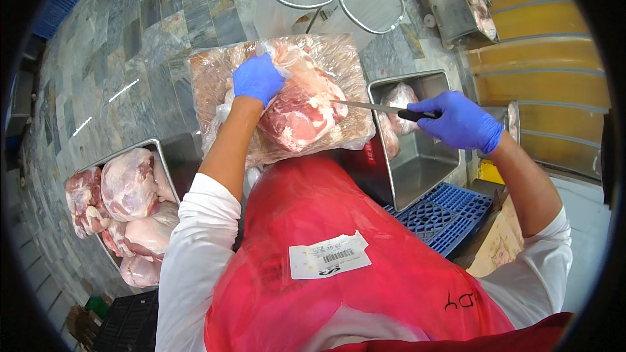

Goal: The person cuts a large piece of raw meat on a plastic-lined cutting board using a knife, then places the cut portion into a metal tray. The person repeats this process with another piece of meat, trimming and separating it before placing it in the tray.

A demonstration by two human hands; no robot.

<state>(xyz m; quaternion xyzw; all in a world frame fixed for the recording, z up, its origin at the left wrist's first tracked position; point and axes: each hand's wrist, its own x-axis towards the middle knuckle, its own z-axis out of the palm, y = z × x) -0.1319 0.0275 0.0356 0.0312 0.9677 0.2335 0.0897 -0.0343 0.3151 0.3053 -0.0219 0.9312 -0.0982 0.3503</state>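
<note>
A large raw cut of meat (303,107), red with pale fat, lies on a board wrapped in clear plastic (212,78). My left hand (259,80), in a blue glove, is closed on the meat's upper left side, gripping its edge; the fingertips are partly hidden. In my right hand (460,120), also gloved, is a knife (385,108) with a black handle. Its blade points left, and the tip is at the meat's right side; whether it touches cannot be made out.
Right of the board stands a metal bin (424,163) with plastic-wrapped meat pieces (399,101). Another metal bin (171,169) at left holds several big cuts. Two bag-lined hoops (372,3) stand beyond the board. A blue plastic pallet (443,216) sits at lower right.
</note>
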